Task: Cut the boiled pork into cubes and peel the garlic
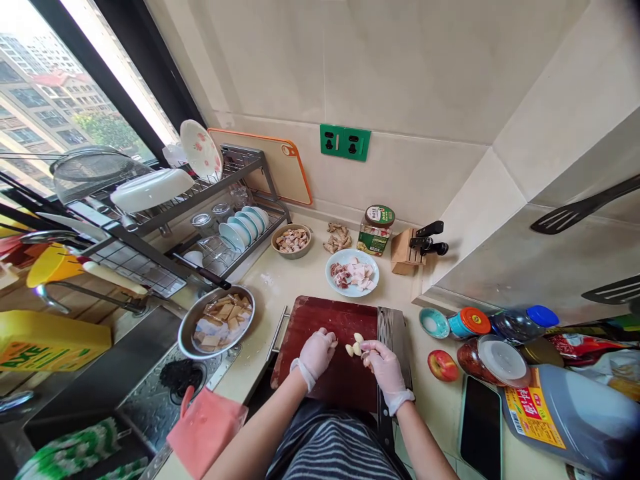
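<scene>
My left hand (318, 355), in a clear plastic glove, is over the middle of the dark red cutting board (313, 320), its fingers bent together; what they hold, if anything, is too small to tell. My right hand (384, 370), gloved too, has thumb and fingers pinched just right of several peeled garlic cloves (357, 348) on the board. Whether it grips a clove is not clear. A cleaver (393, 333) lies along the board's right side. Behind the board stands a light blue plate (353, 273) with pieces of meat.
A metal bowl of soaking pieces (223, 322) stands left, by the sink (145, 393). Farther back are a bowl of meat (292, 240), ginger (337, 238), a jar (375, 230) and a knife block (406, 253). Right are an apple (443, 365), a phone (480, 427) and a large jug (565, 413).
</scene>
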`<state>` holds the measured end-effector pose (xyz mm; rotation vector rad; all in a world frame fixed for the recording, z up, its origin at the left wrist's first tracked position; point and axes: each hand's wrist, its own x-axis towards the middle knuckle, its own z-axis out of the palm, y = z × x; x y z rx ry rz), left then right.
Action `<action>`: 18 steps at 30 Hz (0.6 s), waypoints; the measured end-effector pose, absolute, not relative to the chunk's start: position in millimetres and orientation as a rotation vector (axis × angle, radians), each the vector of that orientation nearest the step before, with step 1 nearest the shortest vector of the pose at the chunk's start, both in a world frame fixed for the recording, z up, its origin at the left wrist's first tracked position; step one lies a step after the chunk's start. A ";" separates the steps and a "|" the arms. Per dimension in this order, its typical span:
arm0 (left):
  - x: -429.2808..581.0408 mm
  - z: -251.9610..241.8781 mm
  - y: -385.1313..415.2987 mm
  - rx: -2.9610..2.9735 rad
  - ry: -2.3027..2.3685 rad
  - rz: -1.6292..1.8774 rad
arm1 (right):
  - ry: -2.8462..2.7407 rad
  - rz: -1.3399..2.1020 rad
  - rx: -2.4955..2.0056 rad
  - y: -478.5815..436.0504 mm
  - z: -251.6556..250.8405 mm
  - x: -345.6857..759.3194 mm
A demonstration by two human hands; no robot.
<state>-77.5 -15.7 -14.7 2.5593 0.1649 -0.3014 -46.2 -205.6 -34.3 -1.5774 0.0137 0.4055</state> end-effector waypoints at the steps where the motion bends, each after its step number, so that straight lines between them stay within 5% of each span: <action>1: -77.1 -16.1 -17.4 2.427 0.227 -0.268 | 0.015 0.433 -1.587 -202.8 -33.3 -48.1; 7: -83.3 -11.1 -23.8 1.137 0.603 -0.334 | -0.128 0.528 -1.626 -189.0 -27.9 -57.0; 18: -95.8 0.1 -12.0 1.022 0.712 -0.375 | -0.635 0.250 -1.901 -155.9 -28.5 -56.7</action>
